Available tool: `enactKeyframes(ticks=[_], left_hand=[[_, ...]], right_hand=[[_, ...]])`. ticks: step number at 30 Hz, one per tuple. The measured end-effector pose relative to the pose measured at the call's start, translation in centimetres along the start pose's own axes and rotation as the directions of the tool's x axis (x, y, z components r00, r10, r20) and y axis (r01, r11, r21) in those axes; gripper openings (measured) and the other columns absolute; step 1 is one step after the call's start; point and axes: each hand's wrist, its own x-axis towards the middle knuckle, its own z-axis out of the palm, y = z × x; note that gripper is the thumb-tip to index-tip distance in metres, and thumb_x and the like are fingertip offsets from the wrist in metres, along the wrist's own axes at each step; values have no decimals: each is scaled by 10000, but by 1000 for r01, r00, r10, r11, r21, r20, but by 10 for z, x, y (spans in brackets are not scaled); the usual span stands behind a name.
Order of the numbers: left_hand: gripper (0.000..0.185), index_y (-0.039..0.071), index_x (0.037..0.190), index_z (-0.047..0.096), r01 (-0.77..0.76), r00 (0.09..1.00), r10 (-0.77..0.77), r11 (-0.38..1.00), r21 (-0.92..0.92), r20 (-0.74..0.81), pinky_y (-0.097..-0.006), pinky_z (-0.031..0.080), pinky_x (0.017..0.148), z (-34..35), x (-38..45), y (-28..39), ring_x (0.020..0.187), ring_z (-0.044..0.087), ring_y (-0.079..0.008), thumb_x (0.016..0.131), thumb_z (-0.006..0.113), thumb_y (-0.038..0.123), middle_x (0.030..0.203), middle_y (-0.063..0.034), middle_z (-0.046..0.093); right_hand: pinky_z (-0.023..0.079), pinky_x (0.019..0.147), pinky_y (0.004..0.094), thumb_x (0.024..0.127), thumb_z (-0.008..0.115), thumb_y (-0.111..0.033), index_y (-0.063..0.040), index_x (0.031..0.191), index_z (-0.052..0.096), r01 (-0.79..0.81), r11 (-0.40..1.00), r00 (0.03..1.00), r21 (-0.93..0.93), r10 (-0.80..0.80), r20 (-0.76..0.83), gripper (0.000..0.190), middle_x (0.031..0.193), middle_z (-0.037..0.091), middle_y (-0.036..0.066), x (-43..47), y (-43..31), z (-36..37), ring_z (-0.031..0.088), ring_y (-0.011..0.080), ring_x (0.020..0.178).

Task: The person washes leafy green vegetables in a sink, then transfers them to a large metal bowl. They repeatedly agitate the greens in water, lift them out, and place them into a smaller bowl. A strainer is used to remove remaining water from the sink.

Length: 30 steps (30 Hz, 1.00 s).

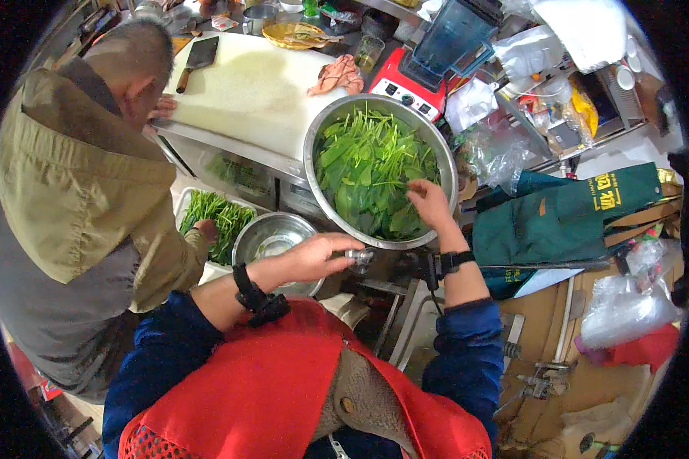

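Note:
A large metal bowl [449, 172] heaped with leafy greens [373, 166] stands before me. Over its right side, my right hand [430, 203] touches or hovers just above the leaves with curled fingers; whether it pinches a leaf is unclear. Below the bowl's lower left rim, my left hand [321, 256] has thumb and fingertips at a small shiny metal fitting [360, 258], perhaps a tap; I cannot tell if it grips it. A smaller metal bowl [247, 241] lies partly behind my left hand and forearm. Both my wrists wear black straps.
A person [80, 172] at the left reaches into a white tub [184, 201] of cut greens [221, 221]. Behind are a white cutting board [247, 86], a cleaver [200, 57], a pink cloth [339, 76] and a red blender [402, 86]. Green bags [551, 224] lie right.

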Motion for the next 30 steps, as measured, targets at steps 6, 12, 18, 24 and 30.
enactKeyframes(ticks=[6,12,18,24,30], left_hand=[[323,52,1187,581,94,994,-87,990,102,-73,-377,477,895,-21,21,7,1045,600,-318,875,600,132,1133,-169,618],[330,57,1197,580,198,972,-189,979,56,-136,-368,484,885,-28,34,7,1031,614,-304,873,600,121,1143,-168,619],[327,52,1194,580,240,958,-224,968,68,-181,-367,473,907,-36,33,6,1054,604,-310,875,597,124,1150,-172,616],[328,53,1198,578,234,959,-212,967,101,-189,-365,469,914,-37,31,3,1070,599,-304,878,591,125,1157,-164,616],[332,59,1201,579,258,956,-243,963,74,-167,-360,473,910,-39,26,1,1061,603,-292,874,595,117,1165,-155,616]], right_hand=[[519,722,353,749,682,-132,-24,877,687,235,972,970,-4,-234,-68,168,845,682,150,60,-11,16,664,274,781],[495,784,421,701,743,-141,-74,789,705,261,944,965,-201,-255,59,117,890,591,183,99,-12,35,597,347,871],[507,766,438,695,743,-126,-91,767,706,275,916,961,-292,-256,101,88,885,599,178,107,-10,46,605,345,852],[506,666,351,758,703,-112,-60,775,705,205,975,976,84,-210,55,55,754,611,96,108,-4,43,623,246,722],[283,465,196,855,667,-139,0,1045,605,-393,364,919,844,138,368,243,627,443,-63,73,-4,0,350,26,508]])
